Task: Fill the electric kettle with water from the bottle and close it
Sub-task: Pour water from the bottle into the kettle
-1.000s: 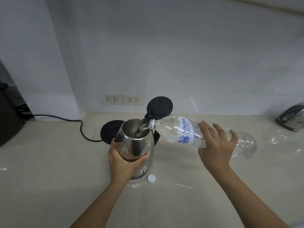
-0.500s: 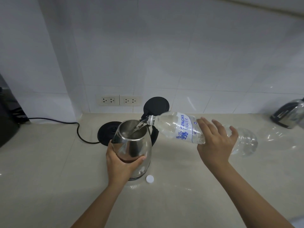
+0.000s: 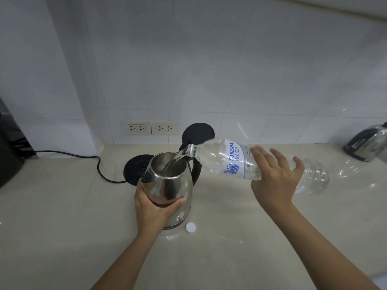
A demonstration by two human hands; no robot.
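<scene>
A steel electric kettle (image 3: 173, 185) stands on the beige counter (image 3: 62, 227), its black lid (image 3: 198, 133) hinged up and open behind it. My left hand (image 3: 154, 208) grips the kettle's front wall near the spout. My right hand (image 3: 274, 178) holds a clear plastic water bottle (image 3: 226, 162) with a blue-and-white label, tipped almost level with its mouth over the kettle's rim. A stream of water runs from the bottle into the kettle. The bottle's white cap (image 3: 190, 227) lies on the counter just right of the kettle's foot.
The kettle's black round base (image 3: 136, 167) sits behind it on the left, its cord (image 3: 83, 158) running left. Two wall sockets (image 3: 150, 128) are above. A second steel kettle (image 3: 368, 143) stands at the far right. A dark appliance (image 3: 8, 158) fills the left edge.
The bottle's rear end has risen a little and the water stream into the kettle is stronger. My left hand stays on the kettle.
</scene>
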